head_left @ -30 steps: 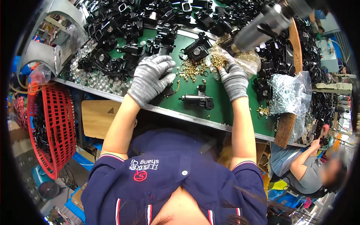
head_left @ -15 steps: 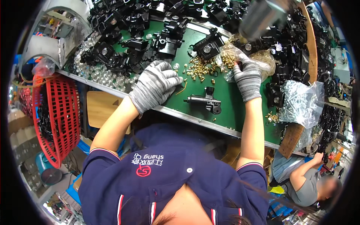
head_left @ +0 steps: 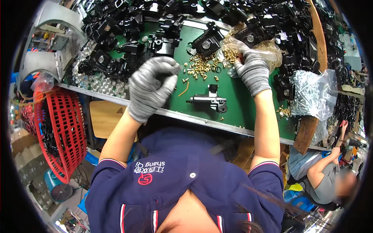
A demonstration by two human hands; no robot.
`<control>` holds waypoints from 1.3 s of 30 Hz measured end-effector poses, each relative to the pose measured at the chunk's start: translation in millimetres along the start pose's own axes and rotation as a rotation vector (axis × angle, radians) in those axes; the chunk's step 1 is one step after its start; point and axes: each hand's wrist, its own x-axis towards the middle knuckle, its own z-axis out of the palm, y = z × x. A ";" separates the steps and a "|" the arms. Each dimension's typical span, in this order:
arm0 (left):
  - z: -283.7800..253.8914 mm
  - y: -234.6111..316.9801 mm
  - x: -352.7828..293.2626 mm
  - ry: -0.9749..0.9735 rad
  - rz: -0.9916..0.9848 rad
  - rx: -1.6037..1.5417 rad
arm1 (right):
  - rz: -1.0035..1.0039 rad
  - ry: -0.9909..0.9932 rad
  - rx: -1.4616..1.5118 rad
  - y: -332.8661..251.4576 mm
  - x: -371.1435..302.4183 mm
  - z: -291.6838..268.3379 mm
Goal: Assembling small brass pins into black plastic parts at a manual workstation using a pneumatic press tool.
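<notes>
My left hand, in a grey knit glove, is raised over the front of the green table. Its fingers curl toward the thumb; a small pale glint shows at the fingertips, too small to name. My right hand, gloved alike, grips the edge of a clear plastic bag of brass screws. Loose brass screws lie heaped between my hands. Nearer me rests a black metal part with a cylindrical body and an upright bracket. A thin orange strip lies beside the left hand.
Black housings crowd the back and both sides. Small clear round pieces spread along the left edge. At right sit a bag of silver screws and a wooden block. A red basket stands left; another person works at right.
My left hand has lifted off the table and moved slightly left, its fingers curling in. The small round piece by its fingertips is gone from the table. My right hand stays at the bag.
</notes>
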 end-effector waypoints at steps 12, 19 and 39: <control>18.9 31.8 4.7 0.014 -0.639 -1.086 | -0.183 0.249 0.939 -46.1 -72.7 -48.9; 25.1 47.4 13.9 0.029 -0.498 -0.727 | 0.025 -0.061 1.291 -81.0 -98.0 -38.7; -17.7 25.1 -5.9 -0.571 -0.811 -1.172 | -0.398 -0.147 1.037 -90.8 -112.7 -74.5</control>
